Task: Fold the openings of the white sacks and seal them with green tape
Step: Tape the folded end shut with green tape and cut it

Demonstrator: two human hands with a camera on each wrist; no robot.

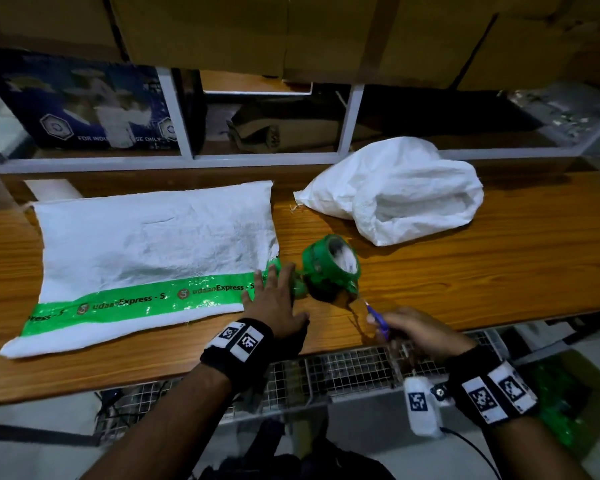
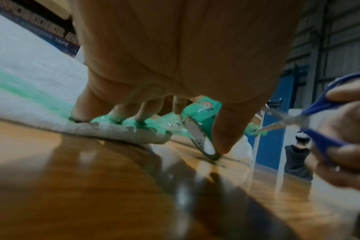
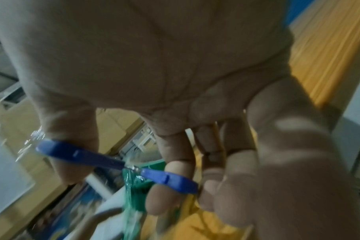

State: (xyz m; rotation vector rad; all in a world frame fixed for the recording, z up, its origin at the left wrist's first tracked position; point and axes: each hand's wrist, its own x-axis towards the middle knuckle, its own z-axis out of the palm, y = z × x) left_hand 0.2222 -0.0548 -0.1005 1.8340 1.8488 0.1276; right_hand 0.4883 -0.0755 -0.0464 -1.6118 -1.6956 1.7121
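Note:
A flat white sack (image 1: pixel 153 247) lies on the left of the wooden table (image 1: pixel 482 271), with a strip of green printed tape (image 1: pixel 136 301) along its folded near edge. My left hand (image 1: pixel 274 303) presses straight fingers (image 2: pixel 117 113) on the tape's right end at the sack's corner. The green tape roll (image 1: pixel 331 266) stands just right of that hand, still joined to the strip. My right hand (image 1: pixel 416 329) holds blue-handled scissors (image 1: pixel 378 318) near the table's front edge, their blades (image 2: pixel 286 120) pointing at the roll. A second white sack (image 1: pixel 402 192), bulky and crumpled, lies at the back right.
Shelving with white uprights (image 1: pixel 349 123) runs behind the table, holding a dark blue printed box (image 1: pixel 84 105) and cardboard. Brown cartons (image 1: pixel 291 32) sit above. A wire mesh rack (image 1: pixel 343 372) lies under the table's front edge. Green plastic (image 1: pixel 565 407) sits low at the right.

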